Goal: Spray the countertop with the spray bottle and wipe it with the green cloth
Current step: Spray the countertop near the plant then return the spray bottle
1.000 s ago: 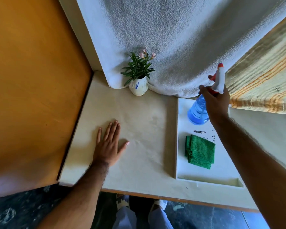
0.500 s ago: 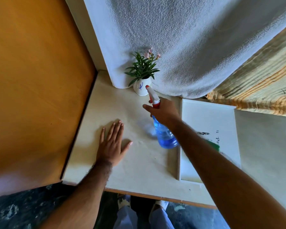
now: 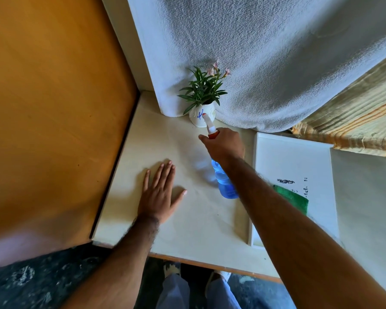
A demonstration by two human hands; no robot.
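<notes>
Right hand [image 3: 224, 144] is wrapped around the neck of the spray bottle [image 3: 225, 184], its fingers [image 3: 204, 138] clenched at the red trigger. The bottle's long axis runs from the blue body, nearest the person, up and away to the white nozzle, which points toward the far corner and the small potted plant [image 3: 202, 101]. The nozzle tip overlaps the pot in this view; whether they touch cannot be told. The bottle is tilted and appears to be held clear of the desk [image 3: 187, 230].

Left hand [image 3: 159, 195] lies flat on the desk, fingers spread and released, holding nothing, just left of the bottle.

The green cloth [image 3: 295, 197] lies in the white tray [image 3: 294, 157] to the right, partly hidden behind the right forearm. The right hand is nearer to it but is occupied.

Desk surface is pale and matte; no wet patch is discernible. A grey towel [image 3: 265, 52] hangs at the back and an orange panel [image 3: 54, 97] bounds the left.

Judgement: spraying is the step in hand; overspray onto the plant is the risk.
</notes>
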